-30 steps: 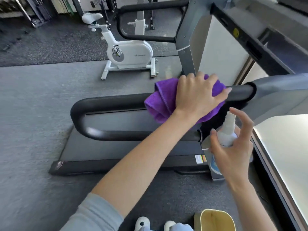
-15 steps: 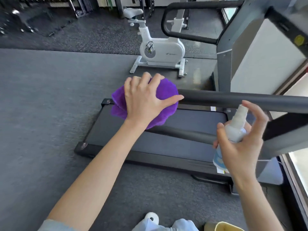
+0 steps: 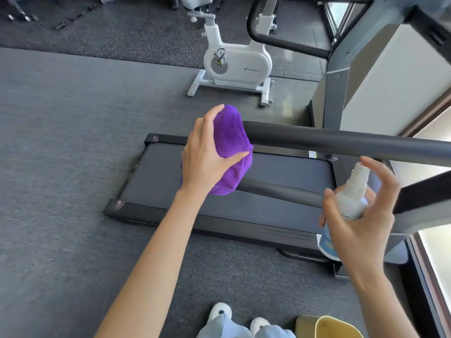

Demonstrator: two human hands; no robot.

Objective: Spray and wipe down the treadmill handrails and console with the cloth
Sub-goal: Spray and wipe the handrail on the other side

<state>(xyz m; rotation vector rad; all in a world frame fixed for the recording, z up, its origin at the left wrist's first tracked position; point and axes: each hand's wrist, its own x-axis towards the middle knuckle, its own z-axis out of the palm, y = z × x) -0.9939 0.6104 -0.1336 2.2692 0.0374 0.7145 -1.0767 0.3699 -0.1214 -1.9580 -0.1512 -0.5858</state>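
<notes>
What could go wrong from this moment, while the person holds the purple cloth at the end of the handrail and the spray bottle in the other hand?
1. The purple cloth sits at the curved end of the handrail, gripped by the left hand; it may slide off the end.
2. The right hand holds the spray bottle with the index finger raised above the nozzle; a spray now might miss the rail and wet the treadmill belt, perhaps leaving it slippery.

This is a gym: a treadmill (image 3: 231, 191) stands on dark rubber flooring (image 3: 61, 142), a white exercise bike (image 3: 236, 64) beyond it, weight equipment along the far wall.
</notes>
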